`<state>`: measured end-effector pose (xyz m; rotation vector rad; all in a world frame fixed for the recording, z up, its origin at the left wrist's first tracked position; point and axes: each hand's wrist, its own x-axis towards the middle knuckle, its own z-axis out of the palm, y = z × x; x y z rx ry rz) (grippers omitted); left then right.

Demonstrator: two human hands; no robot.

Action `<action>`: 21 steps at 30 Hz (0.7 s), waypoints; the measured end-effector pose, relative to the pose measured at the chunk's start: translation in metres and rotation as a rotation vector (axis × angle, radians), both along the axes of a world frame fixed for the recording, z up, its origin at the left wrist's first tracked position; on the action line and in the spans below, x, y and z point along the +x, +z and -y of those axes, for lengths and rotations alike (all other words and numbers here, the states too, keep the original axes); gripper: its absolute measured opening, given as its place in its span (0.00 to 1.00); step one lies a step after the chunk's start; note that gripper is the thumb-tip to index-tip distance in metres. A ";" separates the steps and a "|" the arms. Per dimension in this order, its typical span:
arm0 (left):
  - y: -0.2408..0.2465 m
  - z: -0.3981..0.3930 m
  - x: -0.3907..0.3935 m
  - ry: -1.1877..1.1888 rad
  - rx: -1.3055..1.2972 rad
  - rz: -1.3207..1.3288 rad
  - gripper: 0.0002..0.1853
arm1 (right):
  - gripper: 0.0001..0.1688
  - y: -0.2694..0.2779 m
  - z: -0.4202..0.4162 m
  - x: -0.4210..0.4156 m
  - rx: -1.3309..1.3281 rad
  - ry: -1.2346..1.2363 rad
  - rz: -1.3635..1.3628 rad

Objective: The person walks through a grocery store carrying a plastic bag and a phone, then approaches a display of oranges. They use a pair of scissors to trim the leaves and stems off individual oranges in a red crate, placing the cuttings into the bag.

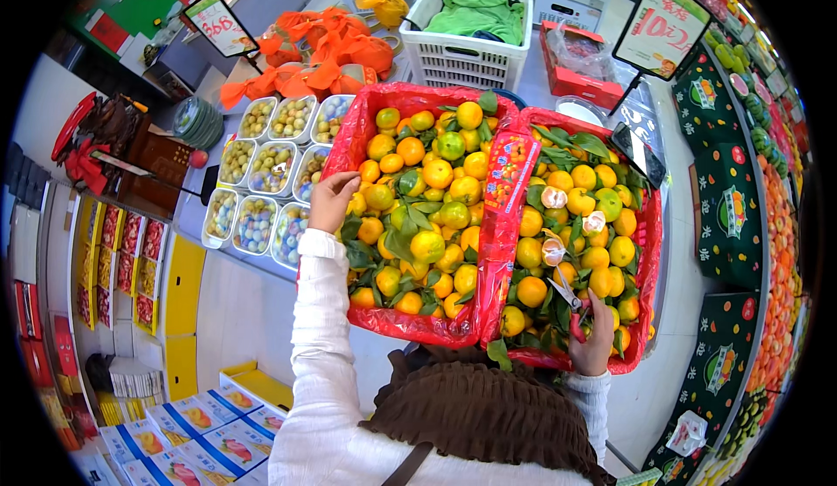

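My left hand point(332, 199) is at the left rim of a basket lined with red plastic point(340, 143), its fingers bent near the mandarins; whether it holds anything cannot be told. Leafy orange and greenish mandarins point(437, 174) fill this basket. My right hand point(594, 341) grips red-handled scissors point(573, 306) over the front of a second red-lined basket point(644, 277), their blades apart and pointing up and left. Partly peeled mandarins point(553, 250) lie among the whole ones there. A red printed strip point(512, 173) covers the seam between the baskets.
Clear tubs of small round fruit point(271, 167) stand to the left. Orange-wrapped fruit point(337, 45) and a white crate with green cloth point(428, 45) are behind. A smartphone point(637, 152) rests at the right basket's back corner, near a price sign point(660, 27).
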<state>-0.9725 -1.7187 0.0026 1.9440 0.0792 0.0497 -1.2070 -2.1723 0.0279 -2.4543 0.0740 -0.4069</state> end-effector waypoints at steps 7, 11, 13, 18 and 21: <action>0.007 -0.012 -0.054 -0.226 1.030 0.086 0.23 | 0.34 -0.004 -0.006 0.004 0.020 0.021 0.007; -0.013 -0.034 -0.056 -0.082 0.707 -0.049 0.15 | 0.32 0.000 -0.012 0.010 0.019 0.084 0.014; -0.010 -0.032 -0.063 0.020 0.504 -0.091 0.09 | 0.33 0.000 -0.012 0.012 0.026 0.080 0.033; -0.013 -0.041 -0.067 0.030 0.254 -0.090 0.05 | 0.33 -0.002 -0.010 0.014 0.033 0.088 0.036; -0.008 -0.030 -0.072 0.080 0.107 -0.059 0.05 | 0.33 -0.001 -0.010 0.014 0.027 0.097 0.029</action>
